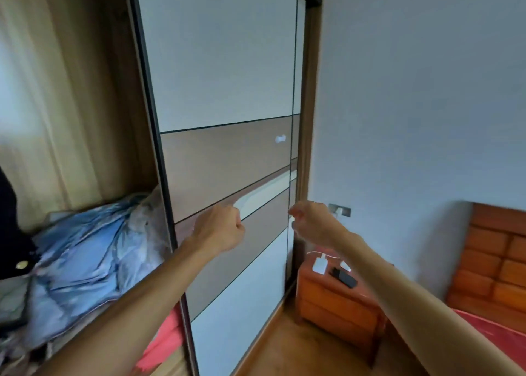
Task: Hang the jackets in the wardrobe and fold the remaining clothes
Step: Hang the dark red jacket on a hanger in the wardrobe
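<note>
— Wardrobe (85, 96) stood open on its left side when we looked; its sliding door (227, 162) covered the rest. Where were our arms?

— Both stretched forward and up. Our left hand (220, 229) was curled into a loose fist in front of the door's brown panel; we could not tell whether the knuckles touched it.

— And the right?

— Our right hand (311, 222) hovered near the door's right edge, fingers bent inward, holding nothing we could make out.

— Any clothes?

— A dark jacket (11, 233) hung at the far left, beside blue bedding in plastic (85, 256). An orange nightstand (336, 298) sat below the right hand.
</note>
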`<action>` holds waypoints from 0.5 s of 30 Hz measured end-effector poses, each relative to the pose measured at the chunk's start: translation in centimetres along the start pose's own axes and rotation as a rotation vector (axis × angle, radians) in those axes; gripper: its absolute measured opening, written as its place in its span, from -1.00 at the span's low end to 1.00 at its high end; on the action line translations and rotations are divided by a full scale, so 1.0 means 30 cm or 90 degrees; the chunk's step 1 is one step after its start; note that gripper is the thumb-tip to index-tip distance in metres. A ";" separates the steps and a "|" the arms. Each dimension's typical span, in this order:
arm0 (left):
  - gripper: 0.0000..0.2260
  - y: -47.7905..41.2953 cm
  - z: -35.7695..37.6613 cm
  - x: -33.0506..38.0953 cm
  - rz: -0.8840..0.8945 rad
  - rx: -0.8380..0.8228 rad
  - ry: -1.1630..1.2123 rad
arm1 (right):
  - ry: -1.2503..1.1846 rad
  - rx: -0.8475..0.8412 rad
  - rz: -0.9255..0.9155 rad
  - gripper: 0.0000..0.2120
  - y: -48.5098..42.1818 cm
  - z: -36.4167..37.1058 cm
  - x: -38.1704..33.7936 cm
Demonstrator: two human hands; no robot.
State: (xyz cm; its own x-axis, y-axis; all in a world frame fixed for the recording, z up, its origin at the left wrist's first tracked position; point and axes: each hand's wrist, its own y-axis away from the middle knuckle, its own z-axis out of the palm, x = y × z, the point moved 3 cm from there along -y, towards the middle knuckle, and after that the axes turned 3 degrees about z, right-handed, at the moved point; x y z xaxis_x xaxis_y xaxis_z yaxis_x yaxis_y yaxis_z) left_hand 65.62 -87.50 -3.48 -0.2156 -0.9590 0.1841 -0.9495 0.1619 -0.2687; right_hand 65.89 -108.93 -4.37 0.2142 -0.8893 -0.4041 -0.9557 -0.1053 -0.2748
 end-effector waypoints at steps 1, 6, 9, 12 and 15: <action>-0.82 -0.007 0.017 0.050 0.026 -0.012 0.010 | 0.011 0.011 0.019 -0.70 0.036 -0.032 0.038; -0.83 -0.028 0.078 0.284 0.164 -0.037 0.063 | 0.059 0.072 0.132 -0.70 0.220 -0.159 0.179; -0.84 -0.004 0.112 0.399 0.243 -0.039 0.088 | 0.074 0.100 0.204 -0.66 0.331 -0.215 0.221; -0.84 0.017 0.162 0.485 0.315 -0.084 0.135 | 0.086 0.132 0.271 -0.65 0.460 -0.241 0.245; -0.85 0.058 0.199 0.573 0.383 -0.131 0.170 | 0.108 0.175 0.326 -0.66 0.622 -0.264 0.272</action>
State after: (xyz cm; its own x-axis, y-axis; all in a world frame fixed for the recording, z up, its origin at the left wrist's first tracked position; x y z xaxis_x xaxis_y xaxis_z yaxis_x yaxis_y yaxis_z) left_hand 61.61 -105.07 -6.43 -0.7424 -0.6028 0.2925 -0.6655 0.7140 -0.2176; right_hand 48.21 -121.67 -5.89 -0.3157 -0.8573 -0.4067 -0.8367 0.4537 -0.3067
